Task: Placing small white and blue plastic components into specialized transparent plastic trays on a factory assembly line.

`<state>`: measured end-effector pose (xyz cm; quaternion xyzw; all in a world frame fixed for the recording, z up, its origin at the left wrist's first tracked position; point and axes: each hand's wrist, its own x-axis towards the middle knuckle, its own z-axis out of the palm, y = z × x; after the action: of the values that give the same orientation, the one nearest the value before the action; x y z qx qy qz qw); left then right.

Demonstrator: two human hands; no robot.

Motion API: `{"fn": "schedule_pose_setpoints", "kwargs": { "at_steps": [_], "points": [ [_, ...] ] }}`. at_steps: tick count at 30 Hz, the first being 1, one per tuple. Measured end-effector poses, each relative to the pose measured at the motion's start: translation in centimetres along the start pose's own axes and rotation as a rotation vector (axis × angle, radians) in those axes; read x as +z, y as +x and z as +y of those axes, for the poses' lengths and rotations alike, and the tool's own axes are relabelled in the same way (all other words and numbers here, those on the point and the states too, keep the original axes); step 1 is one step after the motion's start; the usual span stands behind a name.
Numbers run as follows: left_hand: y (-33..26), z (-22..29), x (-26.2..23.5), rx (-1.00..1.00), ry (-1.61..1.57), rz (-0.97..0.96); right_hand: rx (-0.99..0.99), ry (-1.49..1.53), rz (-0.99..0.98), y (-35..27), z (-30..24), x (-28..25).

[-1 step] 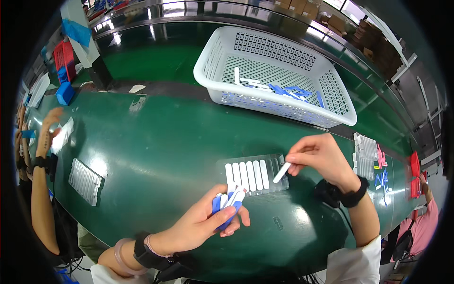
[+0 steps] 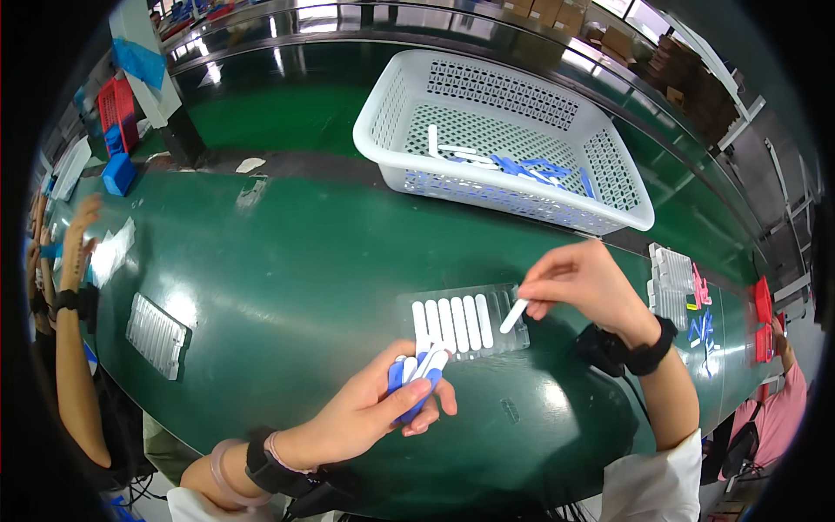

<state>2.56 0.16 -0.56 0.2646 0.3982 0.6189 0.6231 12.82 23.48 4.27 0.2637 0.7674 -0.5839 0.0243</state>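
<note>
My right hand [image 2: 578, 283] pinches a slim white stick [image 2: 513, 317] with rounded ends between thumb and fingertips. The stick slants down over the right end of a clear plastic tray [image 2: 497, 301]. Several white sticks [image 2: 458, 324] lie side by side in the tray, filling its left and middle part. Close to the tray's near edge, my left hand [image 2: 374, 404] is closed around a bundle of blue and white sticks [image 2: 419, 376], their ends fanning out above the thumb. The fingers and palm cover the bundle's lower part.
A white perforated basket [image 2: 513, 187] with loose blue and white sticks stands behind the tray. Another clear tray [image 2: 156, 335] lies at left, near a co-worker's arm [image 2: 74, 348]. Stacked trays [image 2: 670, 287] and blue pieces [image 2: 701, 329] lie at right. A post [image 2: 152, 78] rises far left.
My right hand and its white stick have shifted very slightly left. The co-worker's hand at the left has moved a little left. My left hand keeps its hold on the bundle.
</note>
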Motion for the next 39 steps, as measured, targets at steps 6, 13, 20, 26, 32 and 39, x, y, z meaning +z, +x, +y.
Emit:
{"fn": "schedule_pose_setpoints", "kwargs": {
  "at_steps": [6, 13, 20, 26, 32, 39],
  "points": [
    [0.2, -0.2, 0.0, -0.059, -0.072, 0.058, -0.144, -0.368, -0.082, 3.5, 0.9, -0.4],
    [0.1, -0.5, -0.4, -0.010, -0.057, 0.076, -0.480, -0.666, 0.002, 1.4, 2.1, 1.7],
    [0.0, -0.7, -0.2, 0.063, 0.097, 0.050, -0.149, 0.006, -0.231, -2.3, 0.5, 7.2],
    [0.0, -0.4, 0.0, 0.052, 0.008, 0.084, -0.122, 0.234, -0.103, -2.4, 0.2, 5.6],
    [0.2, -0.4, -0.1, 0.020, -0.018, 0.100, -0.997, -0.965, 0.192, -1.2, 3.5, 2.2],
    [0.4, -0.2, 0.0, -0.029, -0.018, 0.111, -0.839, -1.157, 0.113, -5.0, 3.7, 2.4]
  ]
}}
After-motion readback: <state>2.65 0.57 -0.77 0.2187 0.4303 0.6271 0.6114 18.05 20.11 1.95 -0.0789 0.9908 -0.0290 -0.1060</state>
